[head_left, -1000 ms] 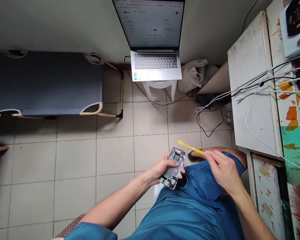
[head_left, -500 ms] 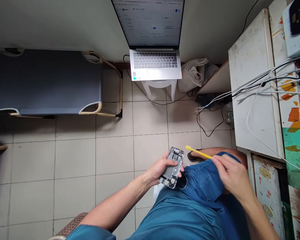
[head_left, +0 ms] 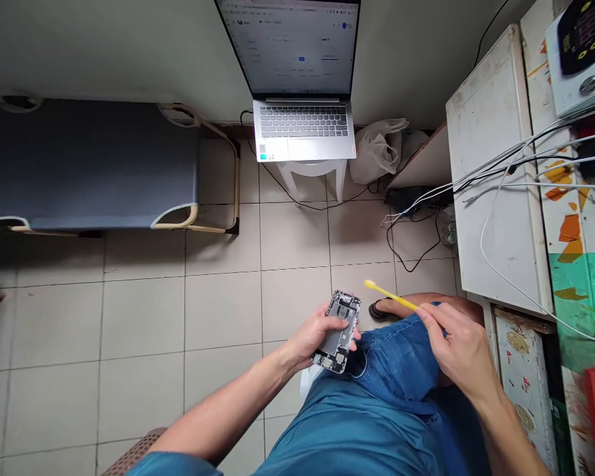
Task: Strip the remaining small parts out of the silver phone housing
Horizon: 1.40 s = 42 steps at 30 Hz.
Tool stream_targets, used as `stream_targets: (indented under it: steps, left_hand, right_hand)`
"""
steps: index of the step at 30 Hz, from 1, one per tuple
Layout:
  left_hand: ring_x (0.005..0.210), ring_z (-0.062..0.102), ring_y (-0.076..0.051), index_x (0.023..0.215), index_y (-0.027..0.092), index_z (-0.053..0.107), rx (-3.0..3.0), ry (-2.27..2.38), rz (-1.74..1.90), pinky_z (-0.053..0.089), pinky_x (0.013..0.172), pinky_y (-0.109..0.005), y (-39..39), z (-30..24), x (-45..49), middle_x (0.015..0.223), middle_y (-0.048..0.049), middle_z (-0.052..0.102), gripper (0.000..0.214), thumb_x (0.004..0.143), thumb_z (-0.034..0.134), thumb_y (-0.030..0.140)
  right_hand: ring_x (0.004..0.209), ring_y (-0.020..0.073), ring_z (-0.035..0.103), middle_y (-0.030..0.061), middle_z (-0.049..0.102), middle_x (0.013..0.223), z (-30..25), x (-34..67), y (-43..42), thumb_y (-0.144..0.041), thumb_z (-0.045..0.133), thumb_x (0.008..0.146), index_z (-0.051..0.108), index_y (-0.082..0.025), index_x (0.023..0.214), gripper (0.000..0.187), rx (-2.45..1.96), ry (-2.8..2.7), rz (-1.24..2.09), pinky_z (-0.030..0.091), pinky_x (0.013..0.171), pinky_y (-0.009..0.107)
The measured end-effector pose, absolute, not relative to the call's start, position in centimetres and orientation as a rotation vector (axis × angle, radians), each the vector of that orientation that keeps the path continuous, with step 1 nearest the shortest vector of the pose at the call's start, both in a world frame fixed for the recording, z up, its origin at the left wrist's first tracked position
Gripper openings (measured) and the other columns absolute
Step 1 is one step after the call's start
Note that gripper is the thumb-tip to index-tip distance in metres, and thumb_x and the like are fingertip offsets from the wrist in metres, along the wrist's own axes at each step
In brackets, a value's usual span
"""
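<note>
My left hand [head_left: 311, 336] grips an opened phone body [head_left: 338, 330] with its inner parts facing up, held over my knee in blue jeans [head_left: 401, 370]. My right hand [head_left: 456, 347] pinches a thin yellow pry tool [head_left: 391, 297] by one end; its tip points up and left, a little to the right of the phone and not touching it. Both hands are closed on what they hold.
An open laptop [head_left: 302, 99] rests on a white plastic stool [head_left: 315, 173] ahead. A grey folding bed [head_left: 89, 165] stands at the left. A white cabinet [head_left: 496, 172] with cables [head_left: 500, 172] draped over it stands at the right; a plastic bag [head_left: 379, 149] lies by the wall.
My right hand with the yellow tool has drawn back to the right, away from the phone. The phone and left hand have barely moved.
</note>
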State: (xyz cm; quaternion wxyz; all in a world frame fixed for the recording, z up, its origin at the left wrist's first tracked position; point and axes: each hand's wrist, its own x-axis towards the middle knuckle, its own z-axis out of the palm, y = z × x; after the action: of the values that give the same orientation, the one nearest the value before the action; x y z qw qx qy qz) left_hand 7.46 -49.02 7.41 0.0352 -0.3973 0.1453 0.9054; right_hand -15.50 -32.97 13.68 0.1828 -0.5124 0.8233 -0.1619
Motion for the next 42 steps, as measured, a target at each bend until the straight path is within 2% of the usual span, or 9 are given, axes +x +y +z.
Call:
stream_targets:
  steps: [5, 9, 15, 21, 32, 39, 42]
  left_hand:
    - [0.066, 0.077, -0.025, 0.160, 0.015, 0.039, -1.251, 0.531, 2.789, 0.058, 0.064, -0.032, -48.7, 7.8, 7.1, 0.087, -0.0106, 0.081, 0.087, 0.082, 0.077, 0.023]
    - [0.067, 0.077, -0.025, 0.161, 0.015, 0.036, -1.279, 0.535, 2.782, 0.058, 0.065, -0.032, -48.4, 7.8, 6.9, 0.087, -0.0107, 0.081, 0.089, 0.081, 0.077, 0.024]
    - [0.066, 0.077, -0.024, 0.161, 0.016, 0.036, -1.291, 0.474, 2.799, 0.059, 0.063, -0.030, -48.1, 7.8, 7.0, 0.086, -0.0103, 0.081, 0.091, 0.082, 0.078, 0.023]
    - [0.066, 0.078, -0.025, 0.160, 0.016, 0.040, -1.248, 0.382, 2.828, 0.061, 0.062, -0.031, -48.5, 7.6, 7.1, 0.088, -0.0103, 0.080, 0.087, 0.082, 0.079, 0.021]
    - [0.066, 0.077, -0.024, 0.150, 0.016, 0.051, -1.217, 0.310, 2.837, 0.060, 0.062, -0.032, -48.9, 7.6, 6.9, 0.092, -0.0100, 0.078, 0.077, 0.078, 0.079, 0.018]
    - [0.068, 0.075, -0.025, 0.141, 0.011, 0.058, -1.272, 0.475, 2.777, 0.059, 0.063, -0.034, -49.2, 8.0, 6.8, 0.090, -0.0128, 0.077, 0.069, 0.077, 0.079, 0.024]
    - [0.068, 0.073, -0.025, 0.148, 0.012, 0.056, -1.369, 0.700, 2.709, 0.058, 0.064, -0.034, -49.4, 8.2, 6.9, 0.089, -0.0112, 0.077, 0.072, 0.081, 0.077, 0.027]
  right_hand:
    - [0.068, 0.0176, 0.065, 0.0020, 0.068, 0.076, 13.4, -14.4, -32.8, -0.041, 0.043, 0.118, 0.079, -0.023, 0.098, 0.045, -1.425, 2.254, -0.405, 0.041, 0.066, 0.030]
    - [0.064, 0.0154, 0.063, 0.0007, 0.067, 0.073, 13.3, -14.1, -32.6, -0.040, 0.043, 0.118, 0.076, -0.023, 0.089, 0.047, -1.419, 2.235, -0.393, 0.041, 0.065, 0.029]
    - [0.067, 0.0171, 0.064, 0.0026, 0.068, 0.076, 13.3, -14.1, -32.5, -0.041, 0.043, 0.118, 0.079, -0.022, 0.095, 0.046, -1.450, 2.311, -0.385, 0.042, 0.066, 0.031]
    - [0.072, 0.0190, 0.066, 0.0038, 0.069, 0.078, 13.7, -13.6, -32.7, -0.034, 0.050, 0.116, 0.080, -0.022, 0.107, 0.034, -1.506, 2.328, -0.516, 0.048, 0.072, 0.031]
    - [0.073, 0.0191, 0.069, 0.0051, 0.073, 0.083, 14.0, -14.4, -32.7, -0.035, 0.051, 0.116, 0.081, -0.022, 0.105, 0.035, -1.443, 2.392, -0.557, 0.052, 0.071, 0.030]
    - [0.074, 0.0187, 0.068, 0.0044, 0.072, 0.082, 14.4, -14.9, -32.8, -0.036, 0.054, 0.115, 0.081, -0.023, 0.103, 0.033, -1.478, 2.383, -0.551, 0.051, 0.072, 0.029]
    - [0.071, 0.0192, 0.066, 0.0052, 0.069, 0.077, 14.1, -13.9, -32.7, -0.033, 0.051, 0.115, 0.080, -0.021, 0.100, 0.035, -1.427, 2.555, -0.532, 0.048, 0.071, 0.031]
